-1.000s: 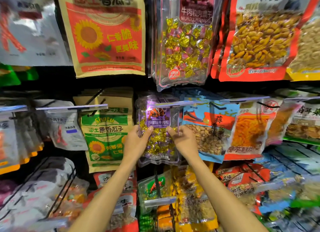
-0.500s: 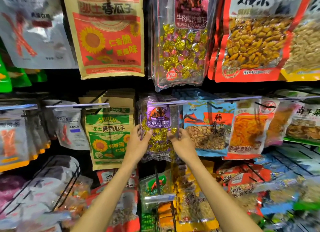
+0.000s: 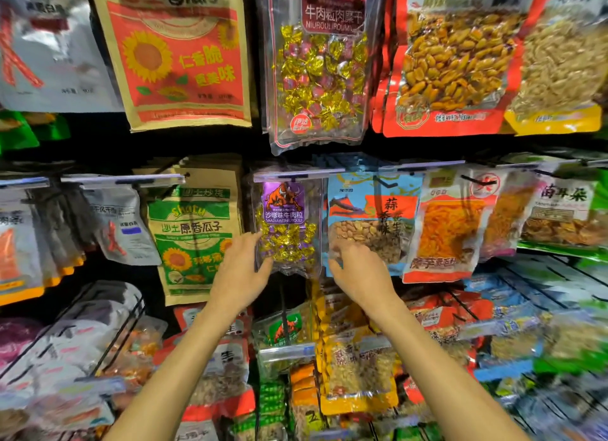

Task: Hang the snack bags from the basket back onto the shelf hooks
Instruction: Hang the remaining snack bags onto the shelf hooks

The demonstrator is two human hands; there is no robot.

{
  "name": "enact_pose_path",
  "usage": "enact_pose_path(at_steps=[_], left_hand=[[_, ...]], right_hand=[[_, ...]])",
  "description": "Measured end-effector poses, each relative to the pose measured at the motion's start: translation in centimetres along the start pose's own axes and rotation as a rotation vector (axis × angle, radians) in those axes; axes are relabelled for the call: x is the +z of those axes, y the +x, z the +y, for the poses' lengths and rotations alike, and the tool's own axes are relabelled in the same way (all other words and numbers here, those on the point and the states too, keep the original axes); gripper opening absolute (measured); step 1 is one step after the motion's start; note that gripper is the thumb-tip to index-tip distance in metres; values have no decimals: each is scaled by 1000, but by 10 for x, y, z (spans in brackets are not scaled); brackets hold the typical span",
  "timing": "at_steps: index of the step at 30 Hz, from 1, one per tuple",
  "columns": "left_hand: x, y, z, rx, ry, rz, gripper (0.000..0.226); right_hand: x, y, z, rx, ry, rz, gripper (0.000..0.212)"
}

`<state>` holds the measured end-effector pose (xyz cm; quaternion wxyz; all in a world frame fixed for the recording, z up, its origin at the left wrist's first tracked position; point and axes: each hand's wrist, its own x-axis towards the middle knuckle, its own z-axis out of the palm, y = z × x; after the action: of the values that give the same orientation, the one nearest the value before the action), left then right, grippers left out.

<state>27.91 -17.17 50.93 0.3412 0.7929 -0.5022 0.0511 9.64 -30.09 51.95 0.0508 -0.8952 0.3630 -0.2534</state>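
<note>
A clear snack bag (image 3: 288,233) with a purple bull label and gold-wrapped pieces hangs in the middle row, under a pale price strip (image 3: 296,174) at the end of its hook. My left hand (image 3: 240,273) is at the bag's lower left edge with its fingers spread, the fingertips just touching the plastic. Off to the right of the bag, my right hand (image 3: 360,273) has loose fingers and holds nothing, in front of a blue peanut bag (image 3: 371,223). The basket is out of view.
Hanging bags fill the shelf wall. A green sunflower-seed bag (image 3: 194,240) hangs left of the purple one, and an orange snack bag (image 3: 447,230) further right. A larger gold-candy bag (image 3: 320,65) hangs above. Wire hooks with more bags jut out below my arms.
Both hands held the purple-label bag by its sides before. Now the right hand has come off to the right and the left hand has slid down to the bag's lower left edge.
</note>
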Motion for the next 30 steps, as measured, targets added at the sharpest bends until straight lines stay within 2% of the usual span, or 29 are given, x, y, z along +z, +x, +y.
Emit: enact_pose_path(at_steps=[3,6,10,15,20,26,28,30], left_hand=[[1,-8,12,39,264,1,52],[2,-16,35,25,460,-14,45],[12,-29,67,3,591,-29,32],[32,-38,103,-19,682,-93,34],[51,-34,134,-92,514,-45,58],[61,-4,142,-231,69,3,80],[63,5,144,-238,-71,27,81],[65,12,145,-224,-194,44,72]], right_hand=[[-11,-9,10,-125,-184,-30,42],[-21,-15,28,-151,-269,-138,41],[-40,-24,57,-200,-358,-218,43],[-61,-33,92,-237,-326,-207,44],[-74,-38,123,-215,-250,-129,42],[-84,-24,136,-134,-175,-20,48],[-84,-19,134,-120,-180,-11,48],[-80,-14,132,-77,-124,-27,54]])
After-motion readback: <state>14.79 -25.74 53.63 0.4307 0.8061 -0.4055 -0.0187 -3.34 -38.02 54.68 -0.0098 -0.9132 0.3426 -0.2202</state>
